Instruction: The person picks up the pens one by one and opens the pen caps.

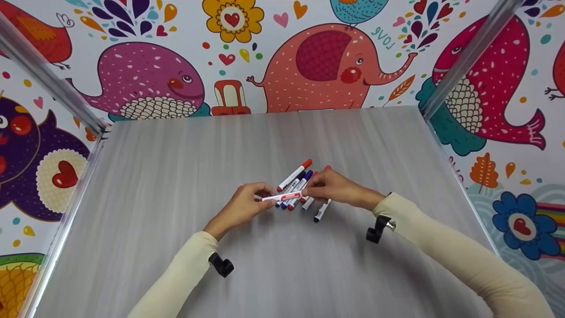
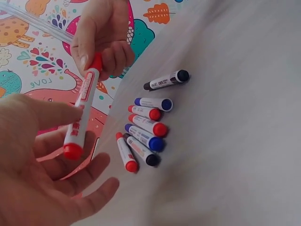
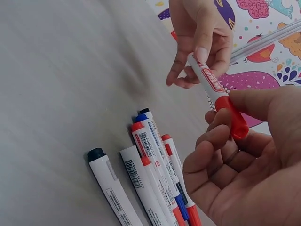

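A red whiteboard marker (image 1: 290, 196) is held between both hands above the table, its red cap (image 3: 231, 117) toward the right. The left hand (image 1: 243, 203) pinches its tail end between thumb and fingers. On the cap end, the right hand (image 1: 337, 189) grips with thumb and curled fingers. Below and behind lies a loose row of several markers, including a red one (image 2: 126, 152), a blue one (image 2: 145, 137) and a black one (image 2: 164, 81). That black marker lies apart from the others, near the right hand.
The grey wood-grain table (image 1: 185, 159) carries the markers near its middle. Cartoon-printed panels (image 1: 150, 79) stand behind it and at the sides, with metal posts (image 1: 468, 57) at the back corners. A black clip (image 1: 221, 265) sits on each sleeve.
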Motion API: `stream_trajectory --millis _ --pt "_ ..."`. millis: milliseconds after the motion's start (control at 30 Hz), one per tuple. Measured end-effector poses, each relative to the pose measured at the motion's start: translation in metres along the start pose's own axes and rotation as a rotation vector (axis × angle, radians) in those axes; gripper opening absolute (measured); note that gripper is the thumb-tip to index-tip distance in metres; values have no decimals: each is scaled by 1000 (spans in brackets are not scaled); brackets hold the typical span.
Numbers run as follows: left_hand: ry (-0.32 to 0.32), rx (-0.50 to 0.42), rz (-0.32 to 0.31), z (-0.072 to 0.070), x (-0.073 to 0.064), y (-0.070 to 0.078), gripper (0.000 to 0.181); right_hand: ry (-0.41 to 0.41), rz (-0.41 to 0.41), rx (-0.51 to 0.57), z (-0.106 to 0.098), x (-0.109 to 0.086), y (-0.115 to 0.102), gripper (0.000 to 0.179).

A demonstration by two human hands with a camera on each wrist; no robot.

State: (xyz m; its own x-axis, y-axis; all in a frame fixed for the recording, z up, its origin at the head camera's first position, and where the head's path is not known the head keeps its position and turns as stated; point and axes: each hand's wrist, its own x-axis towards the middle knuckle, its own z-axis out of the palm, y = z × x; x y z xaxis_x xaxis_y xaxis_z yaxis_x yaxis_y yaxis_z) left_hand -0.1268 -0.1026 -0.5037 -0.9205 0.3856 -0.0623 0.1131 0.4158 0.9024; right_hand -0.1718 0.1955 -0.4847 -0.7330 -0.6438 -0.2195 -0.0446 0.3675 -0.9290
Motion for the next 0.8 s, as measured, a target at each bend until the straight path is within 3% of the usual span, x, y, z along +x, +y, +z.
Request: stream_trajectory --millis 200,433,800 --pt "-92 26 37 4 -2 1 17 -5 4 0 2 -1 -2 26" --pt "-80 113 178 15 5 10 15 -17 18 59 7 -4 -2 23" --pt "-109 200 266 21 10 12 13 -28 34 111 13 -3 2 28"
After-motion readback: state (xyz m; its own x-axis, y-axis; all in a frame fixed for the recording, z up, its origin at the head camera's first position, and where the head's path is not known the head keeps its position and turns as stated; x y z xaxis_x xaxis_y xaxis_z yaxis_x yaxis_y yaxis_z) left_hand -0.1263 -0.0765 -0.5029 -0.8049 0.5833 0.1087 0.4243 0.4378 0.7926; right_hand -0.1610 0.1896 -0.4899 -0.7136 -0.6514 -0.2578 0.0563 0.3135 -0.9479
